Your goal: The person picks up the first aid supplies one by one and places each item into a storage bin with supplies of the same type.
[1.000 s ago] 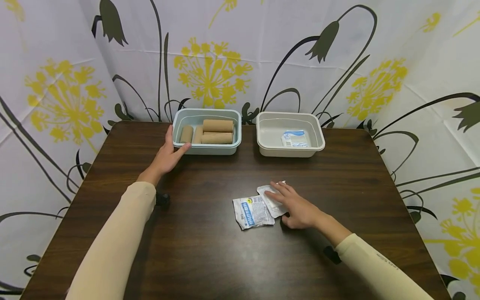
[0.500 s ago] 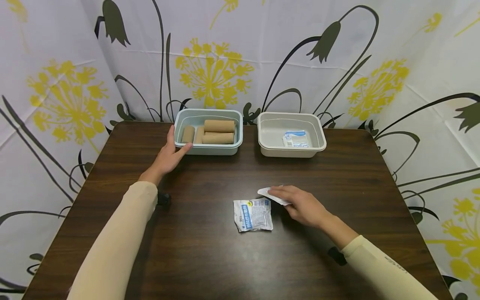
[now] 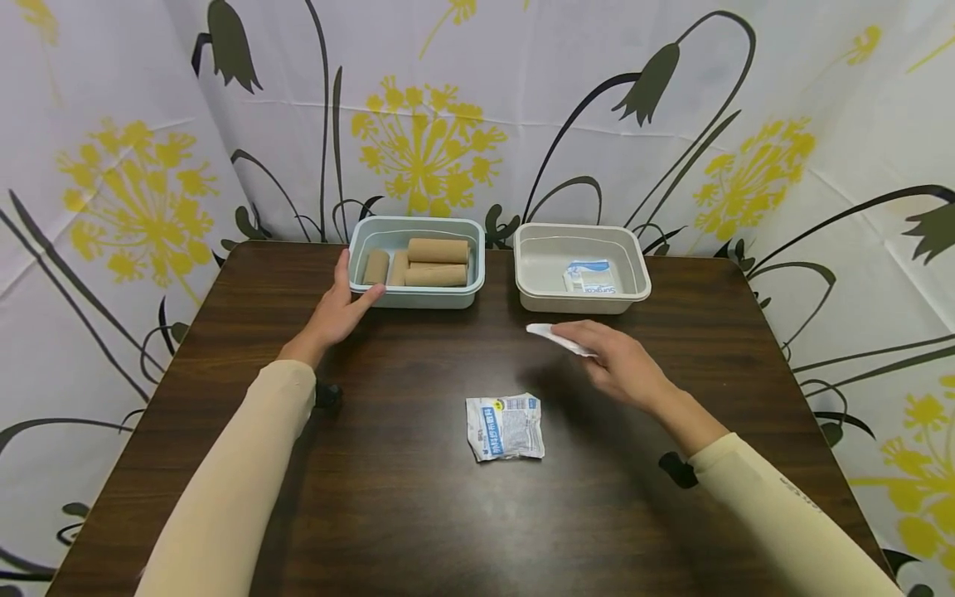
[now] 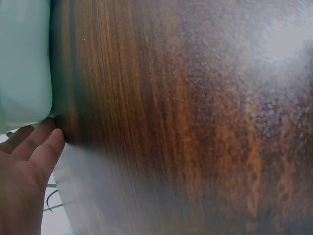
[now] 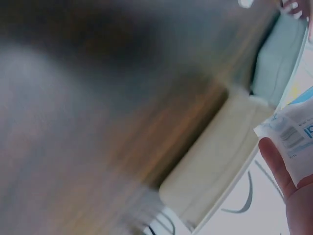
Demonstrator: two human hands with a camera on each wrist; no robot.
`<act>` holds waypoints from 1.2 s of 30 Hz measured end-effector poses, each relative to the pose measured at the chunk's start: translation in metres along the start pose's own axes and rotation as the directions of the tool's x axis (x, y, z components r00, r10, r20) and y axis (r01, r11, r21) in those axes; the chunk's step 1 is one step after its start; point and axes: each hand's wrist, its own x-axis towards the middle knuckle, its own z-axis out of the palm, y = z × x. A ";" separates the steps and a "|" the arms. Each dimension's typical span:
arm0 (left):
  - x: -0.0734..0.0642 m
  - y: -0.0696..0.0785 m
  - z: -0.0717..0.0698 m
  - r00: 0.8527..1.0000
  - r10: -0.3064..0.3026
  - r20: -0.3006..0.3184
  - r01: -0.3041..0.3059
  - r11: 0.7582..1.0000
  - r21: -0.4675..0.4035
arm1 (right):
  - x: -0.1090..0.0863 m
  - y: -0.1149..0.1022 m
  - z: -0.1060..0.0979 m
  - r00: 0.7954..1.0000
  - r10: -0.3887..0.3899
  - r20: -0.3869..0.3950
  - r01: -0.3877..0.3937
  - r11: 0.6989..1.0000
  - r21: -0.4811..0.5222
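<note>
My right hand [image 3: 615, 365] pinches a flat white gauze packet [image 3: 561, 338] above the table, just in front of the beige bin [image 3: 578, 305]. In the right wrist view, blue print and a barcode show on this packet [image 5: 293, 134], with my thumb against it. A second gauze packet [image 3: 506, 427], white with blue print, lies flat on the table [image 3: 403, 497]. Inside the beige bin rests another packet [image 3: 589, 278], marked "Surgical". My left hand [image 3: 336, 311] touches the left front corner of the light blue bin [image 3: 429, 300], thumb at the front rim, fingers along the side.
Several brown cardboard-like rolls [image 3: 438, 251] lie in the light blue bin. Both bins stand side by side at the table's back edge. A white curtain [image 3: 462, 50] with yellow and grey flowers hangs behind them.
My right hand has picked up the gauze packet that overlapped the other one and carried it up and away toward the beige bin. The left hand stays at the light blue bin.
</note>
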 end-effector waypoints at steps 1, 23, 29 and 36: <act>0.000 0.000 0.000 1.000 -0.001 0.000 0.001 1.000 0.000 | 0.003 0.003 -0.003 1.000 -0.003 -0.019 0.002 1.000 -0.002; 0.000 0.002 0.000 1.000 0.000 -0.004 0.000 1.000 0.008 | 0.069 0.075 -0.015 0.909 0.417 -0.022 -0.417 0.903 -0.099; 0.000 0.003 0.001 1.000 0.003 -0.005 -0.003 1.000 0.007 | 0.078 0.080 -0.011 0.879 0.476 -0.002 -0.471 0.869 -0.150; 0.001 0.000 0.000 1.000 0.001 -0.013 -0.001 1.000 0.005 | 0.079 0.081 -0.003 0.885 0.464 -0.038 -0.465 0.876 -0.131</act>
